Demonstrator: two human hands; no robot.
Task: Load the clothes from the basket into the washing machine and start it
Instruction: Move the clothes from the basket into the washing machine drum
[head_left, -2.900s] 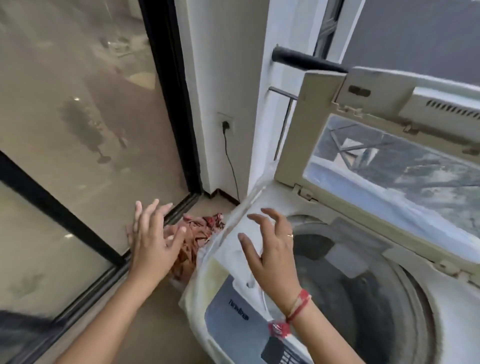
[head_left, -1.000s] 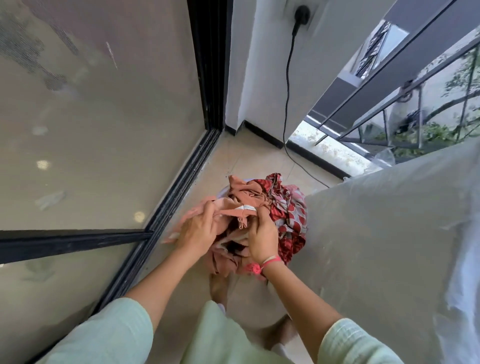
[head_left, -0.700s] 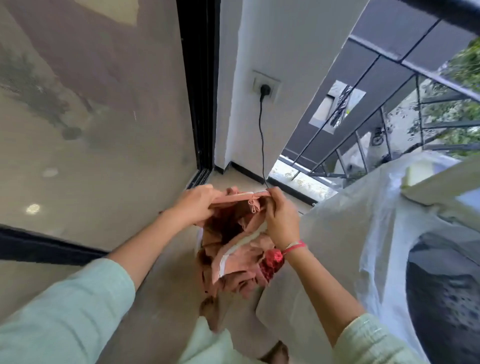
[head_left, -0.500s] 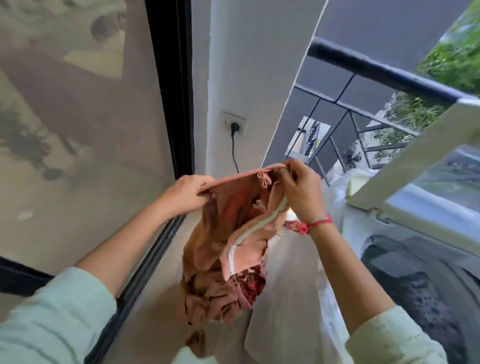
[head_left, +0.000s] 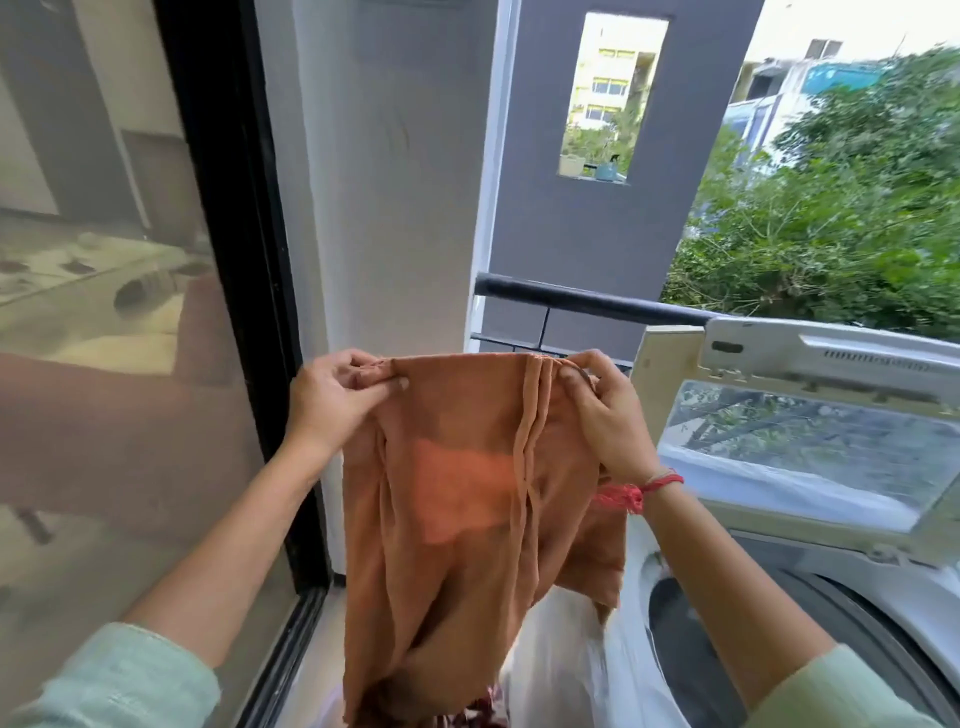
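Note:
An orange-brown garment hangs spread out in front of me, held up by its top edge. My left hand pinches the left corner and my right hand grips the right corner. The garment's lower end hides most of the basket; a bit of red patterned cloth shows beneath it. To the right stands the top-loading washing machine, its lid raised and its dark drum open.
A plastic cover drapes over the machine's left side. A glass sliding door with a black frame fills the left. A white pillar and a black balcony railing stand behind.
Both hands lifted the orange garment out of the basket and raised it high, then pulled its top edge apart so it hangs spread. The view rose with it.

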